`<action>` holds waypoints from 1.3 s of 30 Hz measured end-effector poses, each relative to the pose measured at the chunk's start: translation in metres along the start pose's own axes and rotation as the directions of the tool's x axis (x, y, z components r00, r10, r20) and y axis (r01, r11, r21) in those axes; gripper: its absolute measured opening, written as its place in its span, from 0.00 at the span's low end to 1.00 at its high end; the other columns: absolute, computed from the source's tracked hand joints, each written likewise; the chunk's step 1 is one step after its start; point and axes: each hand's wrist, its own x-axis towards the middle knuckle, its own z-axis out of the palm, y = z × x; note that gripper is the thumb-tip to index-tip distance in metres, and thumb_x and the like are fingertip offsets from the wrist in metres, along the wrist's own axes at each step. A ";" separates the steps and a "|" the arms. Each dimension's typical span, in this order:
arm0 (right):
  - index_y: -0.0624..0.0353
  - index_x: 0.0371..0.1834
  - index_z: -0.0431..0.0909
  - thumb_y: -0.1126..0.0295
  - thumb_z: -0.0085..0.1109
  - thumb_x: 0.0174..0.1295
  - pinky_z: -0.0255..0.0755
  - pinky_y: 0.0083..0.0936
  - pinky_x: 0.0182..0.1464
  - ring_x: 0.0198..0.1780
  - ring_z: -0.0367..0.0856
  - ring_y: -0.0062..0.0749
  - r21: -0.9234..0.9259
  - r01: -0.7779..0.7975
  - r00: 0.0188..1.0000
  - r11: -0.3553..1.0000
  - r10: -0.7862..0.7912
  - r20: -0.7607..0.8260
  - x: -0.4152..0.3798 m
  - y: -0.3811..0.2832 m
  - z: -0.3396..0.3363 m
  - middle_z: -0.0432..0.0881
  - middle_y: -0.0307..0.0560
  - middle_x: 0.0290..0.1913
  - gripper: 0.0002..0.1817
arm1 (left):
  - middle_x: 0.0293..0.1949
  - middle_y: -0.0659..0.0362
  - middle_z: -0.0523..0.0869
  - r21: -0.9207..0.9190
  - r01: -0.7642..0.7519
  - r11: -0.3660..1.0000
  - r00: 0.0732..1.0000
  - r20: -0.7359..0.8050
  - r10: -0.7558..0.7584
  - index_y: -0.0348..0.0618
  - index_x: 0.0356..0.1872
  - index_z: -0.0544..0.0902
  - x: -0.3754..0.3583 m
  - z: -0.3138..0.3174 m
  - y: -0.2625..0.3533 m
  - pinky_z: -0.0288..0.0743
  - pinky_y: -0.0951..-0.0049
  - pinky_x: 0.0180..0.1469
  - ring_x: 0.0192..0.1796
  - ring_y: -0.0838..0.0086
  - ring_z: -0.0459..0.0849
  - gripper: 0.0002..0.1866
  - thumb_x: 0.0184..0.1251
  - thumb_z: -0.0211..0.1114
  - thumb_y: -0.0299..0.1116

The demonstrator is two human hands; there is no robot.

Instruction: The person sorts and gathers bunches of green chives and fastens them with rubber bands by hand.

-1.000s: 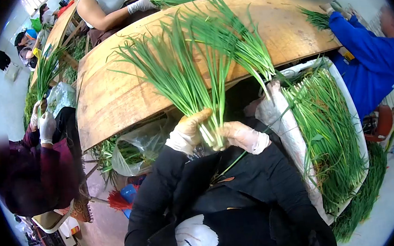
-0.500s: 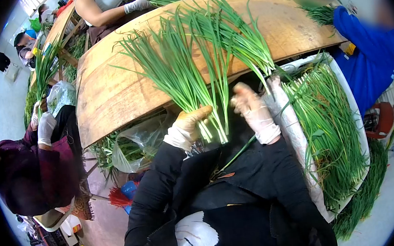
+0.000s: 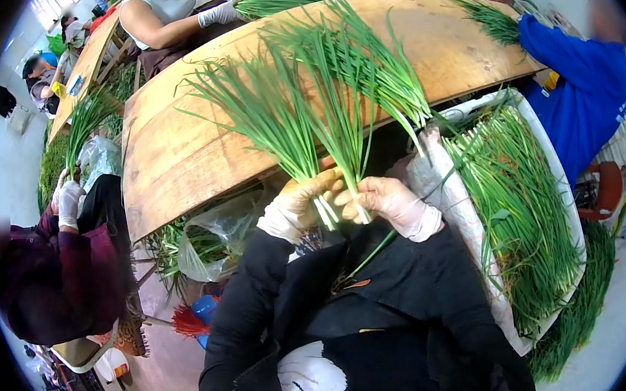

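Observation:
My left hand (image 3: pixel 292 206), in a whitish glove with stained fingers, is closed around the white stem ends of a bunch of garlic chives (image 3: pixel 277 128). Beside it, my right hand (image 3: pixel 392 202), also gloved, pinches the lower stems of a second group of chives (image 3: pixel 344 144). The two groups fan apart, and their green leaves reach over the table edge. Both hands are close together above my dark lap. Another pile of chives (image 3: pixel 393 88) lies on the wooden table (image 3: pixel 175 152), stems toward me.
At my right stands a white crate (image 3: pixel 467 215) full of chives, with more chives (image 3: pixel 583 306) on the floor beyond it. A clear plastic bag (image 3: pixel 209 242) hangs below the table. Co-workers sit at left, across the table and at right, the last in a blue top (image 3: pixel 587 89).
My right hand has moved left and closed on part of the chives, which now stand apart from the left-hand bunch. The view has shifted slightly.

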 end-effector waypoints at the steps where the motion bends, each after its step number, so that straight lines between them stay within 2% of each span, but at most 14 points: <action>1: 0.66 0.44 0.71 0.63 0.50 0.61 0.70 0.16 0.36 0.33 0.78 0.23 -0.053 -0.021 0.997 0.998 0.025 0.077 0.004 0.003 -0.001 0.79 0.44 0.35 0.17 | 0.43 0.56 0.79 0.015 0.017 1.000 0.999 0.035 -0.017 0.39 0.50 0.70 -0.002 0.010 0.000 0.75 0.82 0.36 0.34 0.80 0.79 0.19 0.56 0.60 0.26; 5: 0.64 0.38 0.73 0.64 0.51 0.60 0.70 0.16 0.34 0.32 0.77 0.22 -0.061 -0.026 0.995 0.998 0.032 0.095 0.006 0.003 0.008 0.79 0.44 0.33 0.13 | 0.43 0.56 0.80 0.117 0.039 0.992 0.999 -0.030 -0.035 0.38 0.49 0.72 0.001 -0.005 -0.006 0.76 0.73 0.37 0.36 0.75 0.79 0.18 0.56 0.60 0.27; 7: 0.63 0.34 0.74 0.63 0.52 0.59 0.68 0.15 0.31 0.30 0.76 0.19 -0.385 -0.113 0.989 0.916 0.068 -0.128 0.011 0.001 0.011 0.79 0.41 0.31 0.12 | 0.40 0.56 0.81 0.167 0.031 0.985 0.999 -0.048 -0.023 0.37 0.46 0.74 0.002 -0.009 -0.009 0.76 0.73 0.38 0.38 0.73 0.80 0.15 0.56 0.60 0.25; 10: 0.59 0.27 0.72 0.64 0.52 0.59 0.70 0.18 0.25 0.23 0.75 0.21 -0.925 0.163 0.746 0.342 -0.656 -0.111 0.019 0.019 0.011 0.76 0.41 0.26 0.10 | 0.39 0.56 0.82 0.181 -0.032 0.983 0.996 -0.079 0.047 0.36 0.45 0.74 0.001 -0.005 -0.011 0.75 0.73 0.40 0.39 0.73 0.80 0.14 0.57 0.58 0.26; 16: 0.62 0.31 0.73 0.65 0.48 0.62 0.66 0.13 0.22 0.21 0.72 0.18 -0.632 0.467 0.522 0.619 -0.770 -0.367 -0.041 0.008 0.016 0.76 0.42 0.25 0.11 | 0.44 0.56 0.80 0.197 -0.071 0.978 0.986 -0.135 0.099 0.38 0.48 0.73 -0.009 -0.006 0.007 0.73 0.74 0.41 0.40 0.73 0.79 0.16 0.57 0.57 0.27; 20: 0.62 0.29 0.74 0.62 0.45 0.62 0.70 0.25 0.26 0.22 0.76 0.33 -0.741 -0.062 0.877 0.669 -0.318 -0.360 -0.088 0.050 -0.030 0.78 0.50 0.26 0.14 | 0.41 0.57 0.81 0.332 -0.011 0.943 0.992 -0.115 0.052 0.37 0.48 0.73 -0.015 -0.012 0.014 0.66 0.82 0.28 0.25 0.81 0.71 0.19 0.54 0.60 0.27; 21: 0.60 0.23 0.73 0.61 0.44 0.62 0.71 0.29 0.29 0.23 0.77 0.40 -0.905 -0.364 0.930 0.219 0.144 -0.340 -0.092 0.052 -0.033 0.77 0.51 0.24 0.16 | 0.42 0.57 0.81 0.328 -0.010 0.945 0.995 -0.093 0.043 0.37 0.49 0.73 -0.013 -0.014 0.013 0.66 0.83 0.28 0.24 0.81 0.70 0.19 0.53 0.60 0.27; 22: 0.58 0.19 0.71 0.55 0.44 0.61 0.71 0.32 0.29 0.23 0.77 0.42 -0.986 -0.103 0.994 -0.130 -0.047 -0.098 -0.093 0.060 -0.024 0.76 0.48 0.19 0.20 | 0.42 0.57 0.81 0.326 -0.010 0.945 0.997 -0.068 0.034 0.37 0.49 0.73 -0.012 -0.013 0.012 0.66 0.83 0.27 0.23 0.82 0.69 0.19 0.53 0.60 0.27; 24: 0.57 0.20 0.71 0.52 0.42 0.61 0.72 0.34 0.29 0.22 0.77 0.42 -0.950 -0.299 0.929 -0.092 -0.254 -0.268 -0.081 0.062 -0.016 0.75 0.49 0.18 0.21 | 0.43 0.56 0.81 0.298 0.026 0.954 0.997 -0.076 -0.004 0.36 0.49 0.73 -0.014 -0.007 0.011 0.67 0.83 0.27 0.24 0.82 0.69 0.19 0.53 0.60 0.26; 25: 0.57 0.20 0.71 0.49 0.42 0.61 0.72 0.35 0.28 0.21 0.77 0.41 -0.939 -0.247 0.872 0.240 -0.368 -0.323 -0.069 0.043 -0.002 0.75 0.50 0.18 0.23 | 0.43 0.56 0.80 0.291 0.024 0.957 0.998 -0.054 -0.009 0.35 0.49 0.72 -0.014 -0.006 0.008 0.67 0.83 0.28 0.24 0.81 0.70 0.20 0.53 0.60 0.26; 32: 0.60 0.25 0.74 0.65 0.57 0.54 0.66 0.23 0.26 0.21 0.72 0.27 -0.581 0.053 0.950 0.812 -0.220 -0.221 0.025 0.011 0.023 0.74 0.43 0.21 0.09 | 0.40 0.55 0.81 0.207 -0.020 0.978 0.999 -0.045 0.030 0.32 0.49 0.72 -0.012 -0.005 -0.002 0.68 0.84 0.30 0.27 0.81 0.73 0.19 0.54 0.60 0.25; 33: 0.60 0.25 0.74 0.65 0.57 0.54 0.66 0.23 0.26 0.21 0.72 0.27 -0.582 0.056 0.952 0.812 -0.218 -0.214 0.029 0.017 0.023 0.74 0.43 0.21 0.09 | 0.39 0.55 0.81 0.244 -0.042 0.969 0.993 -0.095 0.066 0.32 0.49 0.72 -0.013 -0.006 -0.001 0.68 0.84 0.31 0.27 0.81 0.73 0.19 0.54 0.60 0.24; 35: 0.57 0.20 0.69 0.66 0.58 0.52 0.65 0.26 0.24 0.20 0.70 0.32 -0.925 0.246 0.672 0.289 -0.739 -0.052 0.031 0.027 0.027 0.69 0.42 0.17 0.11 | 0.38 0.54 0.81 0.239 -0.083 0.967 0.981 -0.151 0.122 0.33 0.47 0.73 -0.013 -0.006 -0.001 0.68 0.84 0.32 0.28 0.80 0.75 0.16 0.55 0.59 0.24; 39: 0.56 0.18 0.66 0.67 0.60 0.49 0.63 0.26 0.20 0.17 0.68 0.30 -0.892 0.259 0.630 0.370 -0.765 -0.134 0.012 0.035 0.029 0.66 0.39 0.16 0.12 | 0.40 0.53 0.81 0.197 -0.065 0.978 0.986 -0.136 0.093 0.33 0.47 0.73 -0.014 0.005 -0.009 0.70 0.84 0.34 0.33 0.78 0.78 0.17 0.53 0.59 0.22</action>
